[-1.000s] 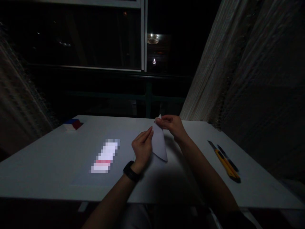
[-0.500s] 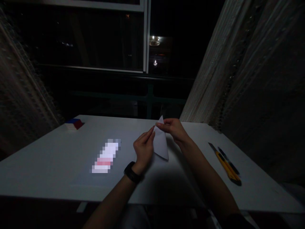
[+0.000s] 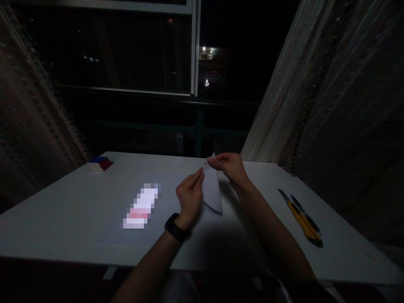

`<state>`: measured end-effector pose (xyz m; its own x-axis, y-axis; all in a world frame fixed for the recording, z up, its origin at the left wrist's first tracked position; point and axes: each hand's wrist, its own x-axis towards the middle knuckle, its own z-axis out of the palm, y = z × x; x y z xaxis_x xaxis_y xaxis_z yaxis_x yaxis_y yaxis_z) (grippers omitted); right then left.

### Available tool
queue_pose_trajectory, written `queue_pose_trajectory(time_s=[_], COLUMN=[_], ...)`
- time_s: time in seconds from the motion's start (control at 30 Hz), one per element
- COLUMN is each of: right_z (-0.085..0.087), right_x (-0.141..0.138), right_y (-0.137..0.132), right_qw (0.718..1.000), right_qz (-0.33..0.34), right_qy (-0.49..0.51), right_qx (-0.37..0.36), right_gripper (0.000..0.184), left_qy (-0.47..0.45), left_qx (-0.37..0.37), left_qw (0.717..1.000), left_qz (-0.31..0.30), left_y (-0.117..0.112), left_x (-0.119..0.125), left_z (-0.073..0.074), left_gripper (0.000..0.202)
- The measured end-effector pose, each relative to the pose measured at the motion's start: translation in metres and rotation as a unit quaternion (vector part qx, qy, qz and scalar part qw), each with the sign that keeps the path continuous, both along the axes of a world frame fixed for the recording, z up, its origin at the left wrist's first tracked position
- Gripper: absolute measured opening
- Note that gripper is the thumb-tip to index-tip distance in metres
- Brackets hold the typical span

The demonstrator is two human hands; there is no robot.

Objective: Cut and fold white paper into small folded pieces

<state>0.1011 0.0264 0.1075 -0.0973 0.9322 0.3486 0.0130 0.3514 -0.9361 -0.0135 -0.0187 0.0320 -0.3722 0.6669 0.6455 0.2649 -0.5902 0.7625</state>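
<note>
A folded sheet of white paper (image 3: 212, 191) is held up above the table, narrow at the top and wider at its curved lower edge. My left hand (image 3: 190, 190), with a black band on the wrist, pinches its left edge between thumb and fingers. Higher up, my right hand (image 3: 229, 168) is closed on the paper near its pointed tip. The fingers cover part of the upper edge, so the fold there is partly hidden.
On the white table (image 3: 63, 210), a bright blurred-out screen (image 3: 142, 206) lies over a pale sheet (image 3: 110, 237) at left. A coloured cube (image 3: 100, 164) sits at the far left. To the right are a yellow utility knife (image 3: 301, 221) and a dark pen (image 3: 305, 213).
My right hand has shifted slightly up, and the gap between the two hands' fingertips has widened a little. The paper's lower edge looks more rounded. Both hands keep their hold.
</note>
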Motion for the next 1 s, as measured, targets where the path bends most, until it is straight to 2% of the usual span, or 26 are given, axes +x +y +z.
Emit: queue_pose_trajectory(time_s=[0.3, 0.53, 0.67, 0.87, 1.0], right_z=[-0.001, 0.0, -0.001, -0.002, -0.013], right_x=[-0.004, -0.005, -0.005, -0.004, 0.0], right_y=[0.004, 0.004, 0.006, 0.009, 0.001], right_qw=[0.999, 0.995, 0.995, 0.994, 0.998], right_qz=[0.009, -0.011, -0.008, -0.044, -0.036], right_qy=[0.043, 0.091, 0.095, 0.08, 0.041], right_qx=[0.023, 0.027, 0.032, 0.063, 0.021], right_gripper=[0.023, 0.02, 0.021, 0.021, 0.03], left_qy=[-0.014, 0.007, 0.002, -0.004, -0.027], left_qx=[0.005, 0.013, 0.01, -0.001, -0.017], left_qw=[1.0, 1.0, 1.0, 1.0, 0.999], left_qz=[-0.006, -0.003, -0.002, -0.004, -0.007], left_y=[0.0, -0.002, -0.002, -0.002, -0.002], left_x=[0.001, 0.0, 0.001, 0.001, 0.001], left_z=[0.0, 0.002, 0.002, 0.002, 0.003], left_gripper=[0.024, 0.023, 0.023, 0.023, 0.024])
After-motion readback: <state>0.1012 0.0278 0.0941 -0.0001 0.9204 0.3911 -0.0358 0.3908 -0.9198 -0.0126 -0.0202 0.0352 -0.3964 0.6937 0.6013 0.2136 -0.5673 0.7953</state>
